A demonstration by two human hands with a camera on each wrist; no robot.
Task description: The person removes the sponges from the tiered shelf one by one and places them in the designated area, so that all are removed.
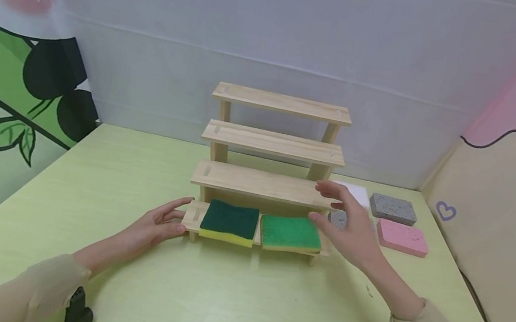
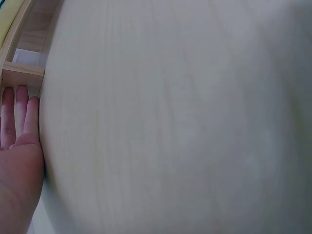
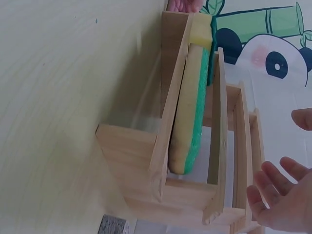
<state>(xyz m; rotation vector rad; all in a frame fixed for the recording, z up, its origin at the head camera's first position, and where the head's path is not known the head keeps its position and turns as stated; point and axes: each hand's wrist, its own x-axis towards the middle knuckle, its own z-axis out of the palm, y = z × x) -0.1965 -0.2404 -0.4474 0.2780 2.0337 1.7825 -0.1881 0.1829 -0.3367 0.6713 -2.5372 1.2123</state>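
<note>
A four-step wooden rack (image 1: 265, 183) stands on the table. On its lowest step lie two sponges side by side: a dark green and yellow sponge (image 1: 229, 222) at left, and a bright green sponge with a tan underside (image 1: 291, 234) at right. My left hand (image 1: 159, 224) is at the left end of that step, its straight fingers (image 2: 31, 117) reaching up to the wooden side. Over the rack's right end, my right hand (image 1: 349, 225) is spread with nothing in it. In the right wrist view, the right hand (image 3: 285, 195) appears beside the upper steps, thumb apart.
Right of the rack lie a grey sponge block (image 1: 392, 208), a pink sponge block (image 1: 402, 237) and a white block (image 1: 355, 193). Another grey block (image 1: 338, 219) shows partly behind my right hand. A white cloth wall (image 1: 285, 28) rises behind the rack.
</note>
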